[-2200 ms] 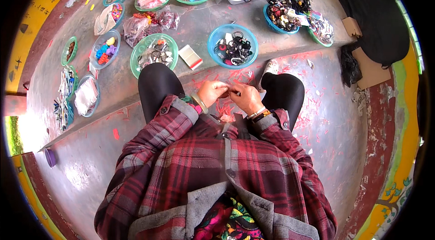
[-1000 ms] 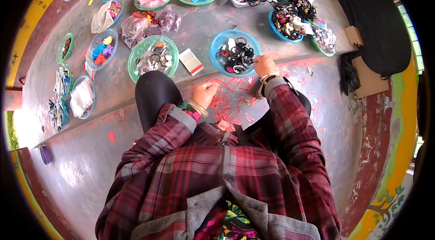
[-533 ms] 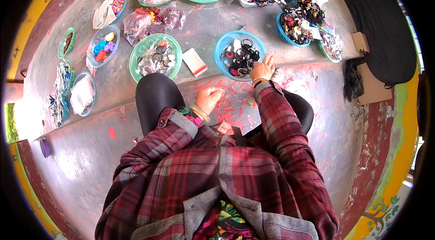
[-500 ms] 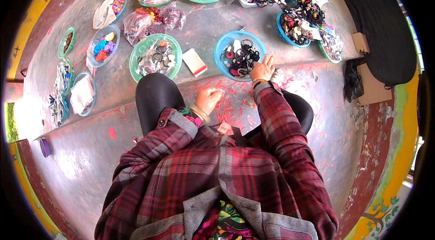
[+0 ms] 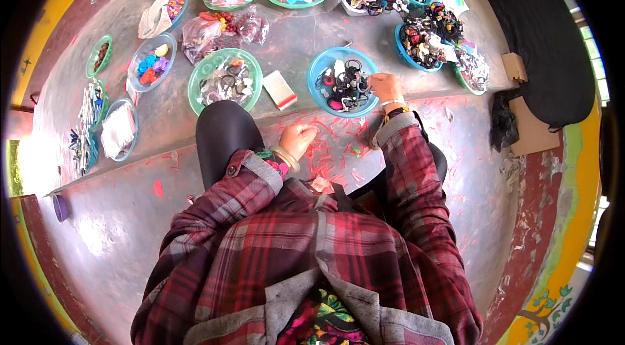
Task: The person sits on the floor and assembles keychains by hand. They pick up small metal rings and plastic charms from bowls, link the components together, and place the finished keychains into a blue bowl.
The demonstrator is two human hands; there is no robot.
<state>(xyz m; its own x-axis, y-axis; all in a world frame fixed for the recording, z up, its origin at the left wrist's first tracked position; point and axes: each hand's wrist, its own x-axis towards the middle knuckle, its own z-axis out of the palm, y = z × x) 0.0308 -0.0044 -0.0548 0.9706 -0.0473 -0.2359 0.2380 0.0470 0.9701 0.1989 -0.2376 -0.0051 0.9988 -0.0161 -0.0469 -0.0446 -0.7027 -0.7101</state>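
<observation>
A blue plastic bowl (image 5: 316, 93) on the raised ledge in front of me holds black elastic hair ties (image 5: 350, 84) with some pink and white pieces. My right hand (image 5: 388, 88) is at its right rim, fingers closed and bent down at the edge of the ties; what they pinch is too small to make out. Over my lap, my left hand (image 5: 297, 140) is closed with the thumb against the fingers, and anything inside it is hidden. Left of the blue bowl lie a white and red box (image 5: 280, 90) and a green bowl (image 5: 194, 92) of hair ties and clear wrappings.
More bowls line the left, among them a blue one (image 5: 135, 65) with colourful pieces. At the right back, a heaped blue basin (image 5: 405, 52) holds hair ties. Red scraps (image 5: 319, 159) litter the floor before me. A black bag (image 5: 502, 120) lies beside cardboard (image 5: 537, 125).
My right hand has moved slightly right and toward the bowl's rim; its spread fingers have bent and closed. My left hand stays nearly in place, still closed.
</observation>
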